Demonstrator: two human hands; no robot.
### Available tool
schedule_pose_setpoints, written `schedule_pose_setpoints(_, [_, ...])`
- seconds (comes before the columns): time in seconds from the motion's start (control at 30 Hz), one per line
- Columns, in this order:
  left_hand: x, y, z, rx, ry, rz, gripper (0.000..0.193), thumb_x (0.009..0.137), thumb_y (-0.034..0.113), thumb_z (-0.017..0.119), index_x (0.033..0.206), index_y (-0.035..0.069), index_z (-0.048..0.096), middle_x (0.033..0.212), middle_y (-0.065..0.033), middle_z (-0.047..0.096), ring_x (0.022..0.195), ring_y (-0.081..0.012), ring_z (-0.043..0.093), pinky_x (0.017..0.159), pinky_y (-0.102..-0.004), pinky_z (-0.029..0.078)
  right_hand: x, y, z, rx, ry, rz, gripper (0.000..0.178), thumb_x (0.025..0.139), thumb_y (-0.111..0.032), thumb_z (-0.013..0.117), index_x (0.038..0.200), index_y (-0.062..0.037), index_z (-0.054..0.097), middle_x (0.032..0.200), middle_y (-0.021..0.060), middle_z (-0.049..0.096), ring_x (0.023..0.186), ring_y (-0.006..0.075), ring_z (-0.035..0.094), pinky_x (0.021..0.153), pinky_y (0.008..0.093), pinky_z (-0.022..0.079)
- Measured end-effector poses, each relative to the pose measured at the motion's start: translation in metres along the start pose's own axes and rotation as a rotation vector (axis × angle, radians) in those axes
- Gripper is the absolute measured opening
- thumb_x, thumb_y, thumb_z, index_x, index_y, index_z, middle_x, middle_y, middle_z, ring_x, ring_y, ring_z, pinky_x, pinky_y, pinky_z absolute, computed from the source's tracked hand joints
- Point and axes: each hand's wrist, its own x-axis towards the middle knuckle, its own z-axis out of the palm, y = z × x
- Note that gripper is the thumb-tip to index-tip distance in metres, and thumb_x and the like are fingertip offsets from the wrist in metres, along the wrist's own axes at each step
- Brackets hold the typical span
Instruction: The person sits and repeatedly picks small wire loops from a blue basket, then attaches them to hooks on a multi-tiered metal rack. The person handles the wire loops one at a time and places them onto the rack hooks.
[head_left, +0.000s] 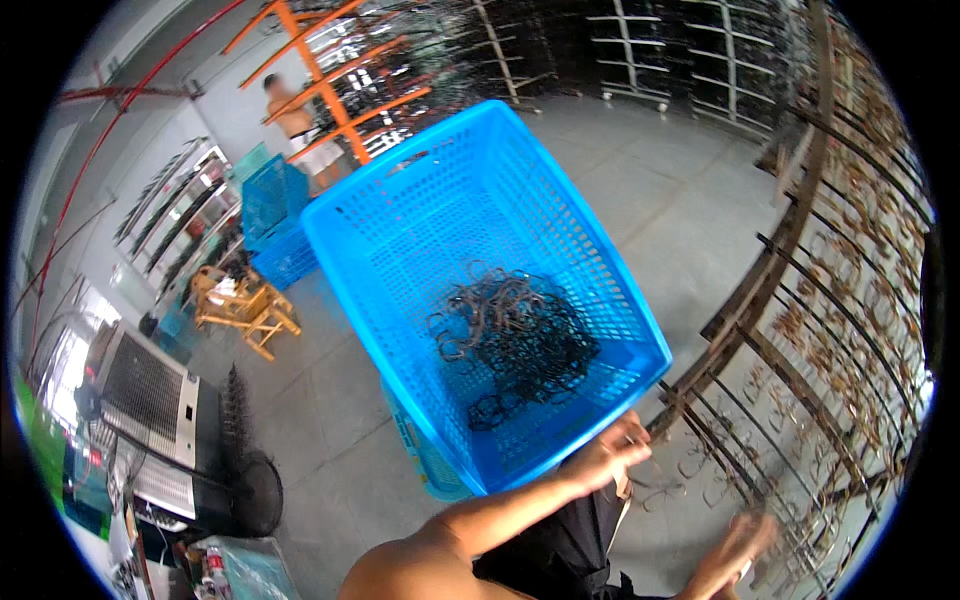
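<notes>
In front of me stands a large blue plastic basket [420, 215] with slotted walls. A tangled pile of thin, curved black and grey pieces [520, 335] lies in its near right part. My left hand [615, 452] is beside the basket's near rim with its fingers curled; whatever they hold, if anything, is too small to name. Lower right, my right hand [742, 545] is smeared by motion, close to the bottom of a tall rack [765, 265]. Many thin, curved brownish pieces [850, 260] hang from that rack's bars.
Under the basket, part of a teal crate [430, 465] shows. More blue baskets [275, 215] and a wooden chair [245, 305] stand far left, near a person [295, 120] by an orange rack [320, 75]. A grey cooler-like machine [150, 420] is at left. Dark racks [630, 50] line the back.
</notes>
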Motion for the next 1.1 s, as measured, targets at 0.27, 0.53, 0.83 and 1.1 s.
schedule_pose_setpoints(0.27, [-0.026, -0.003, 0.080, -0.410, -0.127, -0.223, 0.027, 0.092, 0.021, 0.056, 0.111, 0.003, 0.051, 0.104, -0.0014, 0.056, 0.098, -0.0080, 0.052, 0.086, -0.0233, 0.044, -0.038, -0.041, 0.060, 0.560, -0.262, 0.084, 0.027, 0.095, -0.010, 0.043, 0.118, 0.0016, 0.052, 0.065, -0.0021, 0.043, 0.054, 0.0045, 0.036, 0.045, 0.0197, 0.029])
schedule_pose_setpoints(0.53, [-0.046, -0.024, 0.109, -0.273, -0.465, -0.133, 0.033, 0.093, 0.022, 0.054, 0.119, 0.002, 0.048, 0.101, -0.0019, 0.054, 0.097, -0.0107, 0.051, 0.087, -0.0254, 0.040, -0.018, -0.037, 0.025, 0.754, -0.120, 0.343, 0.018, 0.095, -0.017, 0.045, 0.101, 0.0001, 0.049, 0.077, 0.0039, 0.049, 0.067, 0.0098, 0.045, 0.060, 0.0224, 0.037])
schedule_pose_setpoints(0.83, [-0.018, 0.064, 0.046, 0.515, -0.861, 0.194, 0.026, 0.082, 0.005, 0.061, 0.108, 0.005, 0.057, 0.090, -0.0133, 0.060, 0.080, -0.0249, 0.058, 0.083, -0.0338, 0.040, 0.031, -0.092, -0.054, 0.035, -0.243, -0.645, 0.040, 0.082, -0.024, 0.058, 0.110, 0.0034, 0.049, 0.106, 0.0151, 0.052, 0.085, 0.0214, 0.053, 0.084, 0.0415, 0.037])
schedule_pose_setpoints(1.1, [0.021, 0.045, 0.043, -0.123, -0.463, -0.033, 0.032, 0.085, 0.001, 0.056, 0.116, 0.007, 0.051, 0.088, -0.0018, 0.049, 0.087, -0.0100, 0.054, 0.074, -0.0276, 0.050, 0.037, -0.013, -0.042, 0.685, -0.509, 0.201, 0.015, 0.090, -0.011, 0.052, 0.078, -0.0019, 0.055, 0.058, 0.0020, 0.046, 0.043, 0.0103, 0.042, 0.039, 0.0265, 0.035])
